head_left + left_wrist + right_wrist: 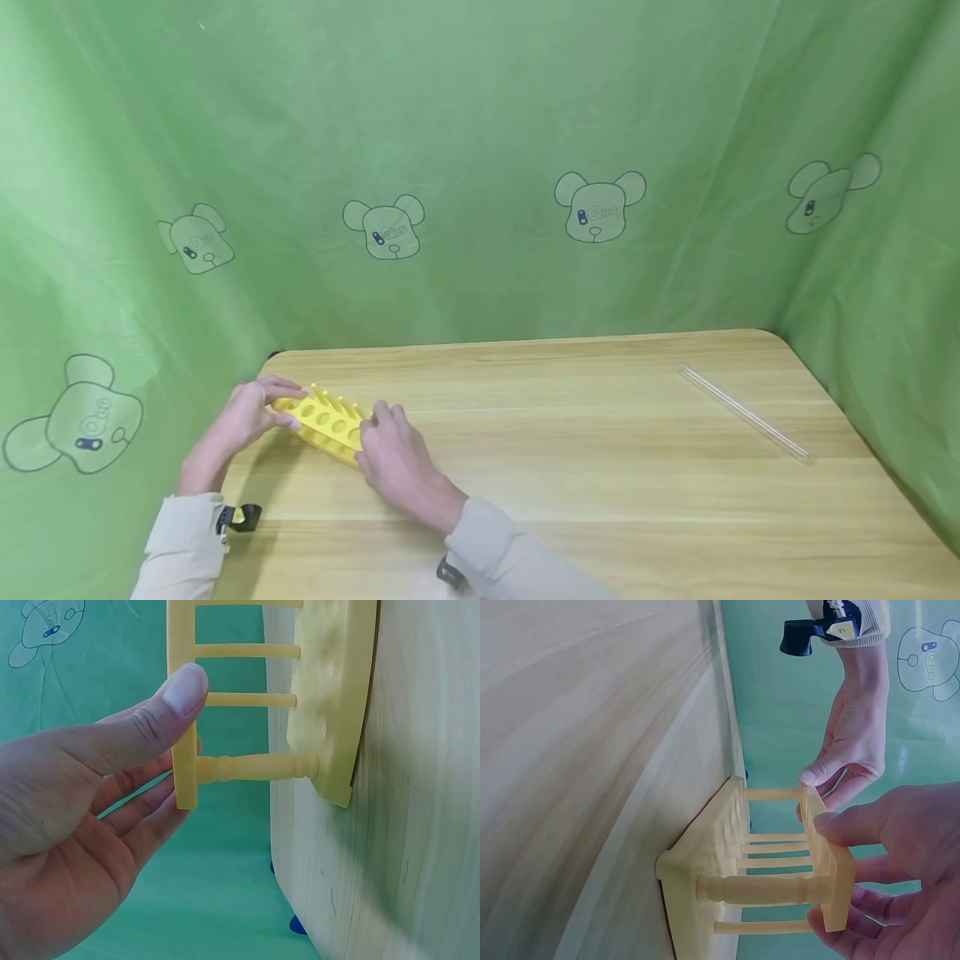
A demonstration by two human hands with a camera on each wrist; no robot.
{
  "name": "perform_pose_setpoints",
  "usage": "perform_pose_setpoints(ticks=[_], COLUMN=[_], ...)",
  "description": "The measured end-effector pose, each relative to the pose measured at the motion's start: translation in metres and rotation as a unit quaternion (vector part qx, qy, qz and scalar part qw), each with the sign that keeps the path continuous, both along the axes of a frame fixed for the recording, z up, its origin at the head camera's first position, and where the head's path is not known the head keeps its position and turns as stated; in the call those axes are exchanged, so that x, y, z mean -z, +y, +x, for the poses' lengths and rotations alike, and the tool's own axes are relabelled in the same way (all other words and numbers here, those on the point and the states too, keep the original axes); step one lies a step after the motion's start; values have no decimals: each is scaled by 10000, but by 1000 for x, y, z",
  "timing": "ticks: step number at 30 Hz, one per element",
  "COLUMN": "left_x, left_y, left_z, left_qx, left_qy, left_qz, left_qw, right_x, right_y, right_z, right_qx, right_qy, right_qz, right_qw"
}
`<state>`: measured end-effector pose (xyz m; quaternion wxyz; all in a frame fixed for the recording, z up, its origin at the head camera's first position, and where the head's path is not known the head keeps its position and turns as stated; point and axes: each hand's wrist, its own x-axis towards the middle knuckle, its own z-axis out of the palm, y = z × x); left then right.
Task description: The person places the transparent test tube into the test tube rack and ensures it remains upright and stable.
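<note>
A yellow test tube rack (324, 425) stands at the left of the table, with a row of round holes in its top plate and a row of pegs along its far side. My left hand (246, 414) pinches the left end of the top plate, thumb on the upper face and fingers below, as the left wrist view shows. At the other end my right hand (397, 460) grips the same plate between thumb and fingers. Posts join the plate to the rack's base (686, 877), which is at the tabletop; whether it fully touches is unclear.
On the right side of the wooden table (570, 467) lies a long, clear tube (746, 414), slanting toward the front right. Green curtains (487, 108) with printed bear heads enclose the table's back and sides.
</note>
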<state>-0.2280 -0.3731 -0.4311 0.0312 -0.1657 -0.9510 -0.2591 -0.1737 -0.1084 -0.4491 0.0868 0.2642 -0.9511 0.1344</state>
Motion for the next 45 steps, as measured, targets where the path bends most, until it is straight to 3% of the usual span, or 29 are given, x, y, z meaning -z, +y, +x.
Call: perform_pose_setpoints(ticks=[28,45], left_x=[0,9], left_y=[22,35], left_z=[7,7], left_qx=[-87,-318], left_qy=[328,384], left_qz=[-58,-234], left_qw=[9994,9985], right_x=[0,2], right_y=[27,44], right_z=[-9,-18], right_qx=[-135,-94], right_qy=[-173,-342], right_qz=[-161,-389], right_qw=[9996,9986])
